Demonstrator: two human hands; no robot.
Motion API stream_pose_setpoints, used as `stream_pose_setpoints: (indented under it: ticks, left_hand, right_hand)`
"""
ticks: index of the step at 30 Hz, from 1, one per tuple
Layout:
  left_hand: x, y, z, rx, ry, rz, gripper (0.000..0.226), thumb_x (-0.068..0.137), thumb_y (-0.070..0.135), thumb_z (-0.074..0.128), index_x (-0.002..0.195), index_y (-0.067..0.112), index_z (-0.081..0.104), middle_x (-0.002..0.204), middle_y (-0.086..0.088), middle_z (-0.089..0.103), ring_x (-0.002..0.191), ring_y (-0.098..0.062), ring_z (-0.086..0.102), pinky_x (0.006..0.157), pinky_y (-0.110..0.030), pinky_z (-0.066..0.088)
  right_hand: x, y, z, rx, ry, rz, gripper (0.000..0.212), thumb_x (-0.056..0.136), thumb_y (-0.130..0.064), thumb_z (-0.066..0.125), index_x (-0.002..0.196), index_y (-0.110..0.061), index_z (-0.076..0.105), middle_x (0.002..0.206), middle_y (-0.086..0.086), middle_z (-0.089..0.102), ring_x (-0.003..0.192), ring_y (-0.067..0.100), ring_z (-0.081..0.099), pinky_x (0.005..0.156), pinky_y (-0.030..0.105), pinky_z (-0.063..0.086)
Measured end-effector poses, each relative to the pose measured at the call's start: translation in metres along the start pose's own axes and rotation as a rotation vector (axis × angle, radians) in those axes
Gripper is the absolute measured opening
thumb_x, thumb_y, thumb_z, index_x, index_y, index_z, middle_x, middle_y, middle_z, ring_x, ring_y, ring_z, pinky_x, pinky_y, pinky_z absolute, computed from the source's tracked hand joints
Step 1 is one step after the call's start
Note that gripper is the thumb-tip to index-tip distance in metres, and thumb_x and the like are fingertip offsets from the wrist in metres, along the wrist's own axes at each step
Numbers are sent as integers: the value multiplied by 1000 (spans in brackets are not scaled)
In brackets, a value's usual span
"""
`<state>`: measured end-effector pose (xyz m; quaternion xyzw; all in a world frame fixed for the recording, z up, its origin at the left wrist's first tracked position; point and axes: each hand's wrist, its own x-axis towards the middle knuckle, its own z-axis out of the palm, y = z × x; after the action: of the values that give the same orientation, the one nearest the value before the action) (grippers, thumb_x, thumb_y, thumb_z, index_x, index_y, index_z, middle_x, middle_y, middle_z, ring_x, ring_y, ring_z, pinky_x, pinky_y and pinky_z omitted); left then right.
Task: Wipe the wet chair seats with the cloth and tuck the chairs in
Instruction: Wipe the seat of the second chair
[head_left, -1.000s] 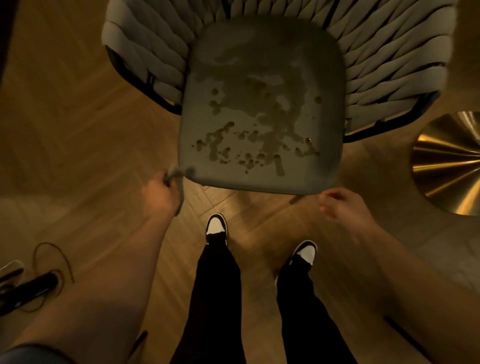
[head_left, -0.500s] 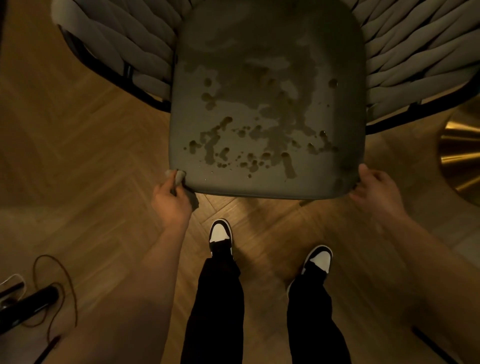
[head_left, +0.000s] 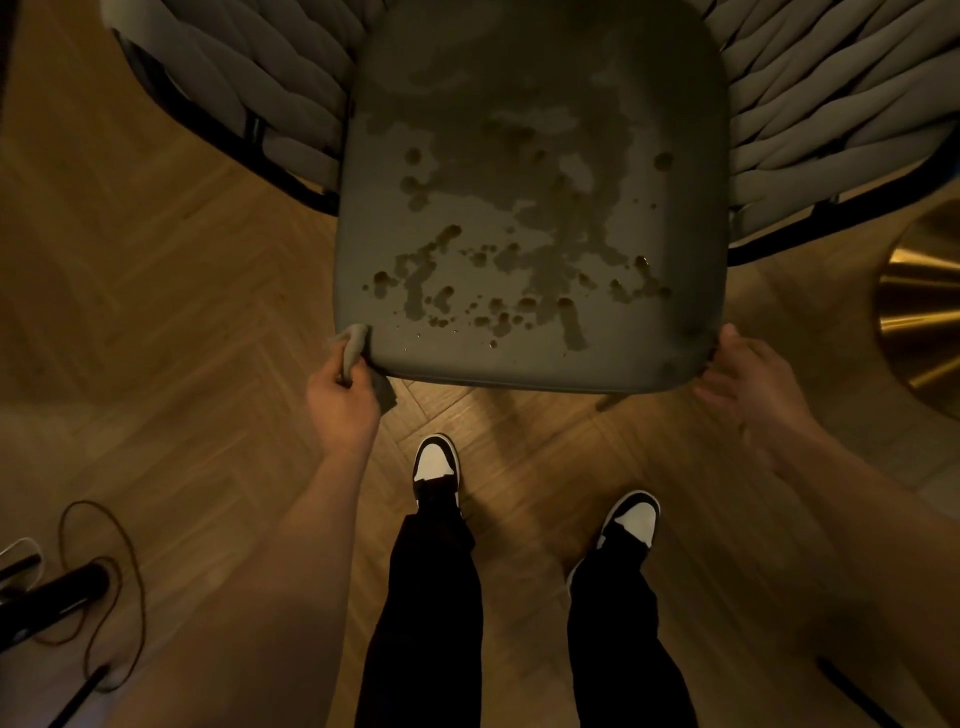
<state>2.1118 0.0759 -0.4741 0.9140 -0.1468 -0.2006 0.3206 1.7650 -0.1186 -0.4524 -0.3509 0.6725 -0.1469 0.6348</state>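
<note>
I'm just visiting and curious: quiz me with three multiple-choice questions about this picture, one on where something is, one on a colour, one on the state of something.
1. Where is the cloth?
A. In the left hand, at the seat's front left corner
B. Spread over the middle of the seat
C. On the floor by the shoes

2. What colours are the shoes?
A. All red
B. Black and white
C. All yellow

3. How is the chair seat?
A. Dry
B. Spotted with wet patches
C. Covered by a cushion

Answers: 1 A, the hand grips it against the corner. 2 B, white toes with black trim. 3 B, dark blotches cover it.
</note>
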Motion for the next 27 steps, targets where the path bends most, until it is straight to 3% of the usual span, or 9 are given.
stream_pose_setpoints:
  ticks: [2, 5, 10, 14, 19, 23, 27]
  left_hand:
    - [2, -4, 4, 61, -18, 43, 35, 96, 19, 53, 129, 22, 63, 115, -8, 66, 99, -10, 58, 82, -22, 43]
    - [-4, -3, 11, 121, -40, 90, 34, 94, 16, 56, 127, 17, 65, 108, -14, 67, 93, -20, 62, 80, -21, 43]
    - [-54, 33, 46, 120, -249, 267, 31, 90, 5, 60, 119, 10, 69, 107, -16, 62, 89, -18, 58, 82, -15, 38]
    - [-105, 69, 99, 83, -365, 325, 33, 90, 8, 60, 121, 12, 68, 110, -12, 59, 89, -15, 56, 86, -15, 42]
    - [-158, 112, 143, 139, -479, 376, 37, 91, 13, 56, 128, 16, 63, 111, -11, 55, 93, -25, 58, 88, -33, 49]
    - [-191, 140, 173, 256, -619, 454, 27, 96, 17, 49, 118, 8, 61, 114, -15, 53, 99, -32, 55, 87, -42, 47]
    - [-198, 137, 189, 417, -466, 645, 25, 86, 18, 63, 110, 17, 69, 98, -8, 59, 83, -29, 58, 71, -37, 49]
  right_hand:
    - [0, 0, 1, 11, -12, -9, 50, 94, -56, 54, 128, -20, 51, 120, -4, 62, 115, 16, 63, 106, 42, 49]
    - [-1, 0, 2, 19, -16, -29, 40, 102, -50, 49, 130, -21, 49, 111, -9, 61, 107, 11, 62, 106, 41, 48]
    - [-5, -1, 0, -10, -54, -25, 46, 107, -51, 38, 139, -20, 51, 126, -2, 64, 116, 15, 62, 108, 40, 48]
    - [-8, -4, 2, 7, -89, -4, 52, 108, -52, 33, 144, -19, 50, 124, -5, 63, 106, 4, 62, 90, 27, 50]
    - [-8, -6, 0, 21, -114, 5, 39, 109, -49, 30, 132, -29, 53, 104, -16, 67, 87, -5, 66, 73, 16, 52]
    - [-5, -2, -3, -15, -77, -12, 46, 110, -50, 30, 126, -24, 64, 112, -5, 74, 93, 5, 72, 75, 22, 55]
    - [1, 5, -14, -60, -80, -15, 46, 109, -48, 33, 123, -22, 69, 117, -2, 75, 104, 10, 71, 87, 27, 54]
